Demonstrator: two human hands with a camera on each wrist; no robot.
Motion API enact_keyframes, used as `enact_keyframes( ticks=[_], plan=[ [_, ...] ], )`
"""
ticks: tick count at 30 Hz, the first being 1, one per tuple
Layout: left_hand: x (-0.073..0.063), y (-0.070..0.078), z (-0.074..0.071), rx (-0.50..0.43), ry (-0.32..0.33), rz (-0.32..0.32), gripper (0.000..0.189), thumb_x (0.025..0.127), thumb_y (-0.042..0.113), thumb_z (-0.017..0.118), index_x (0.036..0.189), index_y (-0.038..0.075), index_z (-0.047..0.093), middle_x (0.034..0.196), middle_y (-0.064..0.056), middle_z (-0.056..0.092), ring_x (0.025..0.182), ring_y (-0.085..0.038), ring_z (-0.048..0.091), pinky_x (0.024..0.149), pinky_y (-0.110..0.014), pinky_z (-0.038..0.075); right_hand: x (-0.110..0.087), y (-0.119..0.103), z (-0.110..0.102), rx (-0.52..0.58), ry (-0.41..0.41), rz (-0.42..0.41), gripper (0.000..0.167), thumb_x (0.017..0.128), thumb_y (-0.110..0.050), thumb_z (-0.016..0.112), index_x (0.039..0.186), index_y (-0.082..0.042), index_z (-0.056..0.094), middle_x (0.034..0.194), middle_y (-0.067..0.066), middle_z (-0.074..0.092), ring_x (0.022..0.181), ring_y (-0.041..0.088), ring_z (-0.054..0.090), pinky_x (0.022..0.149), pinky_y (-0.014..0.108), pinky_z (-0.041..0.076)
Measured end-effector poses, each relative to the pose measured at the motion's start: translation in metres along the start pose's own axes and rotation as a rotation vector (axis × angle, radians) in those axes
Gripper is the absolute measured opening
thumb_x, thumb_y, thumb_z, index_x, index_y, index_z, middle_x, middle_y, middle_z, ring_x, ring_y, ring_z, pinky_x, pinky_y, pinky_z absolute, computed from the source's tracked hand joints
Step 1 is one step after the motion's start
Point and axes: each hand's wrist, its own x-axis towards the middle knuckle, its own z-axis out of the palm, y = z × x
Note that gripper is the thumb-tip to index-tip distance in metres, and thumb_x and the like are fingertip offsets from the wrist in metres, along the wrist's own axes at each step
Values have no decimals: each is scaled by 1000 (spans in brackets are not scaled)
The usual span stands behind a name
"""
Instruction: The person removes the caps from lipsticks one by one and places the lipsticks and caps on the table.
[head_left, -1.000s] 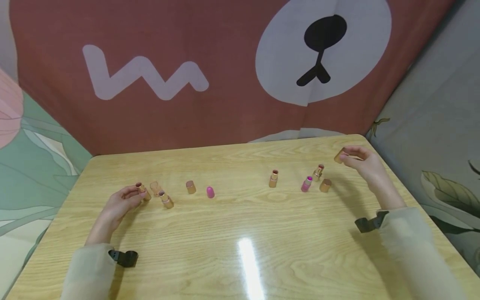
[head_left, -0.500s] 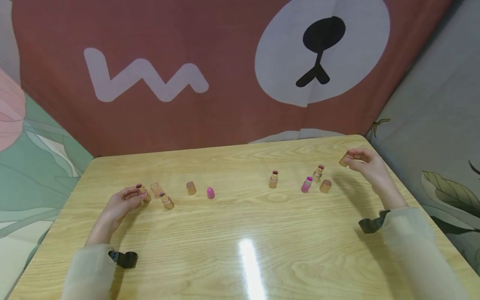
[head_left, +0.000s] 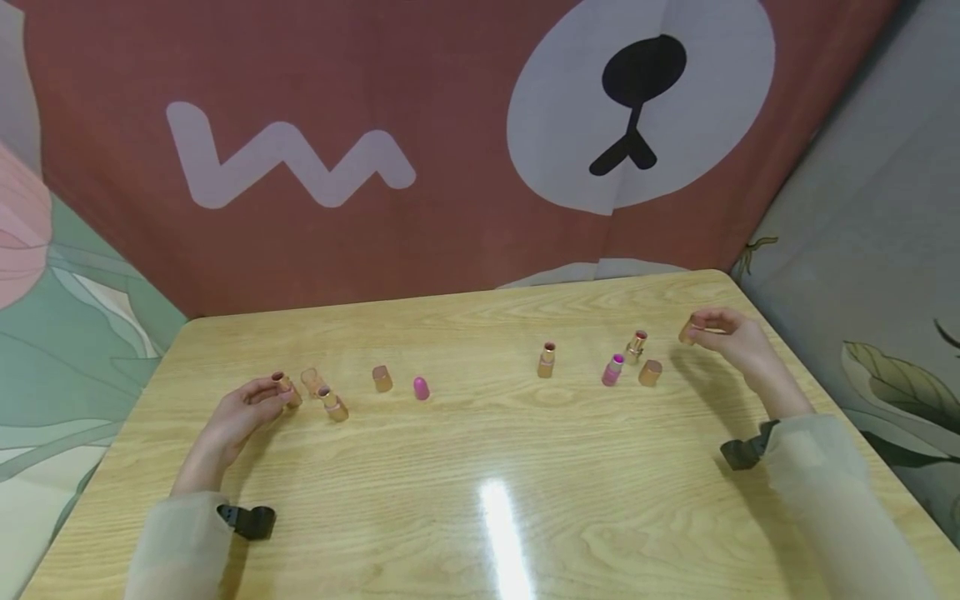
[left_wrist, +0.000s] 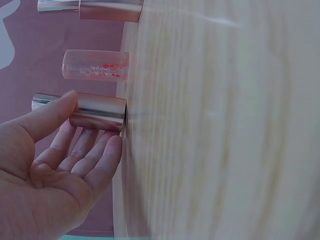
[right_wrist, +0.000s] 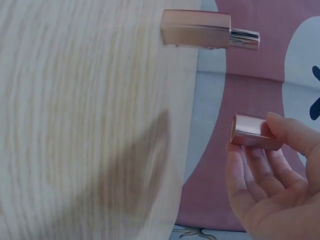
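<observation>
On the left of the table, my left hand (head_left: 238, 414) holds an upright, uncapped rose-gold lipstick (head_left: 288, 389) between thumb and fingers. In the left wrist view the base of this lipstick (left_wrist: 100, 111) is right at the tabletop. A clear pinkish cap (left_wrist: 95, 65) and another uncapped lipstick (head_left: 333, 403) stand just beside it. Over the far right corner, my right hand (head_left: 735, 340) pinches a rose-gold lipstick cap (right_wrist: 254, 131), its open end turned down toward the wood. The hand's shadow falls on the table below, apart from the cap.
A rose-gold cap (head_left: 382, 378) and a magenta cap (head_left: 422, 388) stand left of centre. Toward the right are an uncapped lipstick (head_left: 547, 360), a magenta lipstick (head_left: 612, 370), a gold lipstick (head_left: 636, 345) and another cap (head_left: 650, 373). A red-brown cloth (head_left: 450, 242) hangs behind the table.
My right hand has moved slightly right and nearer to me with the cap in its fingers. The left hand stays on its lipstick.
</observation>
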Motion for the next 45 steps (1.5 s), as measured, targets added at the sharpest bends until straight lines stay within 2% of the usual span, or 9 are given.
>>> enact_keyframes(
  ticks=[6, 14, 20, 24, 29, 31, 36, 41, 45],
  plan=[
    [0, -1, 0, 4, 1, -3, 75, 95, 33, 58, 145, -10, 22, 102, 28, 45, 91, 19, 48, 80, -7, 48, 0, 5, -1, 21, -31, 3, 29, 94, -28, 61, 116, -12, 53, 89, -36, 51, 86, -16, 47, 73, 8, 40],
    [1, -1, -1, -1, 3, -6, 71, 97, 29, 56, 145, -11, 23, 99, 29, 46, 93, 18, 50, 79, -6, 47, 0, 12, -3, -13, -69, 26, 41, 95, -30, 59, 122, -2, 49, 91, -36, 50, 87, -17, 45, 79, 17, 39],
    [1, 0, -1, 5, -4, -13, 70, 98, 27, 55, 145, -13, 21, 109, 23, 47, 89, 21, 48, 79, -5, 46, 1, 20, -4, 10, -66, 34, 32, 94, -27, 61, 117, -8, 51, 90, -36, 49, 86, -17, 45, 74, 10, 39],
    [0, -1, -1, 18, -2, -18, 73, 97, 28, 55, 145, -13, 19, 112, 18, 48, 89, 21, 48, 79, -5, 46, 5, 25, -3, -1, -69, 55, 36, 93, -28, 62, 120, -7, 51, 89, -38, 48, 86, -17, 43, 74, 10, 39],
    [2, 0, -1, 7, -3, -21, 77, 96, 34, 57, 145, -12, 21, 105, 25, 47, 92, 18, 50, 79, -5, 46, 7, 29, -2, -21, -68, 78, 46, 92, -29, 64, 124, 1, 49, 88, -37, 47, 85, -17, 43, 72, 10, 42],
    [2, 1, -1, -5, -4, -28, 78, 95, 34, 58, 146, -12, 20, 102, 27, 46, 92, 17, 51, 79, -5, 47, 8, 33, -3, -27, -69, 91, 42, 91, -31, 65, 121, -4, 52, 88, -36, 47, 85, -17, 43, 71, 10, 44],
    [2, 4, -2, -4, -14, -53, 79, 96, 34, 56, 148, -10, 17, 111, 20, 47, 90, 18, 50, 80, -6, 47, 10, 37, -6, -28, -92, 114, 45, 91, -32, 65, 123, -3, 51, 88, -37, 46, 83, -18, 43, 70, 12, 45],
    [2, 5, -1, 14, -14, -72, 79, 96, 34, 56, 149, -7, 16, 110, 19, 48, 88, 20, 49, 80, -7, 47, 11, 37, -6, -20, -115, 133, 48, 92, -28, 64, 125, 2, 47, 87, -36, 46, 82, -19, 43, 71, 7, 43],
    [3, 5, -1, 43, -8, -79, 78, 96, 36, 56, 149, -6, 17, 124, 4, 49, 87, 20, 48, 79, -7, 47, 12, 40, -5, 1, -125, 143, 46, 91, -28, 65, 124, 1, 48, 86, -37, 48, 81, -19, 45, 71, 6, 43]
  ],
)
